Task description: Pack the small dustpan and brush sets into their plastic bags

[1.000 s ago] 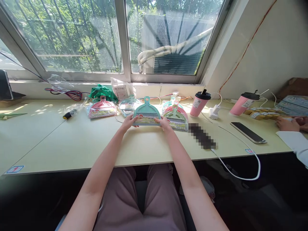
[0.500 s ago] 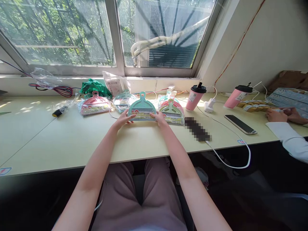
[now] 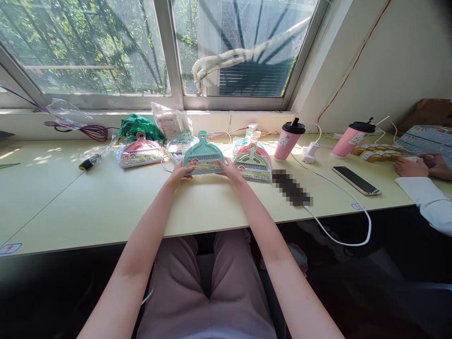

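Note:
A teal dustpan and brush set (image 3: 204, 153) with a yellow label stands tilted back, its handle loop upward. My left hand (image 3: 181, 172) grips its left edge, and my right hand (image 3: 229, 169) holds the right edge. Just right of it lean a green dustpan set (image 3: 252, 165), a pink one (image 3: 265, 154) and another teal one, overlapping in clear wrap. Behind my left hand lies another wrapped teal set (image 3: 175, 145), partly hidden. A pink set (image 3: 141, 149) in clear plastic lies farther left.
A crumpled green bag (image 3: 138, 126), clear plastic, wires and a screwdriver (image 3: 90, 162) lie to the left. Two pink cups (image 3: 287, 143), a charger (image 3: 309, 153), a blurred dark object (image 3: 292, 188) and a phone (image 3: 356, 181) are to the right. Another person's hands (image 3: 411, 167) work at far right.
Both hands have shifted the teal dustpan set slightly left and tipped it a little. The view has turned slightly, and the other items stay where they were.

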Demonstrator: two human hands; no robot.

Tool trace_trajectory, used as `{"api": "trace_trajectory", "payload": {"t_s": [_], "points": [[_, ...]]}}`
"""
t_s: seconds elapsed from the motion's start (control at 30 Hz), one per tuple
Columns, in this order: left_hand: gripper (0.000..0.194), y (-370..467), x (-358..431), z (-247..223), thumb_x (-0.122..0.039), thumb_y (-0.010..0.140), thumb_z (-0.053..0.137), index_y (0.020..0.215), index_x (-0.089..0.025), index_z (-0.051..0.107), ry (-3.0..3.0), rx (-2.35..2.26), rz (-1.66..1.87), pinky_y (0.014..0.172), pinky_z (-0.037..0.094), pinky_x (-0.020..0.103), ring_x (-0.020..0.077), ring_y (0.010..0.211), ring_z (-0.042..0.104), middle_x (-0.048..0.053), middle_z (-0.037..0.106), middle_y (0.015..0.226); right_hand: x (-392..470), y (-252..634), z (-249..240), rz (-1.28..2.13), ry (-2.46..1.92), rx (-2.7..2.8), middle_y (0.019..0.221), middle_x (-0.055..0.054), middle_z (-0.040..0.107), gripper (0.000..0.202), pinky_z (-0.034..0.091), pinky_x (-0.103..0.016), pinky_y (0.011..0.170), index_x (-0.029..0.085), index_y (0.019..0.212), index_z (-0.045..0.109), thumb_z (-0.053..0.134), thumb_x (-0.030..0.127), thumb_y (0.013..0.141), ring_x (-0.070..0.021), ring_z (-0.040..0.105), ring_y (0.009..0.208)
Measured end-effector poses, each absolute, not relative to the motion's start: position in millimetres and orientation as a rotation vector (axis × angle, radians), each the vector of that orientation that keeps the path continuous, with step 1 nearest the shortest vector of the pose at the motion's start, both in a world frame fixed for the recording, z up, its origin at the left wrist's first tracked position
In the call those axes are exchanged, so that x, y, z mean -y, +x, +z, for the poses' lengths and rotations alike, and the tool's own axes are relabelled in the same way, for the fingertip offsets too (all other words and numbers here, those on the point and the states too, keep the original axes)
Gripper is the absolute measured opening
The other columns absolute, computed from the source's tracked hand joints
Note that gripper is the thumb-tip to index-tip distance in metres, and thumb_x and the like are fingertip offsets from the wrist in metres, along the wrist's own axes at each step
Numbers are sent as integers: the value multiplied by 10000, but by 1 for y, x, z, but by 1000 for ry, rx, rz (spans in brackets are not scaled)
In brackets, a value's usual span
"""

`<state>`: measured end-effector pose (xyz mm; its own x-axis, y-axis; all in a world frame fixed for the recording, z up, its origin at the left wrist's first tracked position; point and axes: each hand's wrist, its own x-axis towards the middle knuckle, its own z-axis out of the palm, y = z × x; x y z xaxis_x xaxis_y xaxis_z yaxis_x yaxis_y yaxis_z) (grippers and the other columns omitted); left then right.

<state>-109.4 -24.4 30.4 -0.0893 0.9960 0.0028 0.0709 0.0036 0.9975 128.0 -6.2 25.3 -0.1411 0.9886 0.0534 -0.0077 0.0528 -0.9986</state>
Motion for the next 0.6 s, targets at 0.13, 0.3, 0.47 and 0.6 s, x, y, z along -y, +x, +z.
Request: {"api": "trace_trajectory", "payload": {"t_s": [0.13, 0.3, 0.47, 0.6], "points": [[518, -116, 20, 28, -271, 635, 831, 1083, -166, 595, 1144, -1368, 1290, 528, 541, 252, 104, 534, 603, 67, 711, 951, 13, 118, 29, 1188, -1042, 1336, 1580, -147, 470, 852, 605, -342, 960, 273, 1621, 220, 664, 465, 919, -222, 617, 1280], [555, -119, 25, 30, -322, 652, 843, 1124, -175, 590, 1209, -1263, 1225, 554, 551, 241, 101, 574, 612, 67, 705, 999, 12, 116, 26, 1175, -1064, 1189, 1275, -123, 698, 684, 626, -355, 926, 209, 1533, 422, 660, 360, 910, -212, 690, 1113], [542, -122, 32, 35, -424, 736, 794, 1173, -198, 569, 1246, -1171, 1112, 620, 592, 265, 132, 620, 663, 55, 700, 991, 8, 120, 25, 1182, -1107, 1082, 1026, -71, 747, 476, 644, -346, 859, 197, 1345, 619, 665, 296, 882, -180, 715, 927], [454, -128, 26, 30, -412, 728, 781, 1066, -182, 582, 1192, -1176, 1134, 624, 606, 275, 147, 639, 670, 47, 697, 909, 8, 120, 25, 1152, -1116, 1097, 988, -66, 748, 451, 645, -349, 822, 205, 1274, 661, 701, 338, 845, -185, 716, 884]]}}
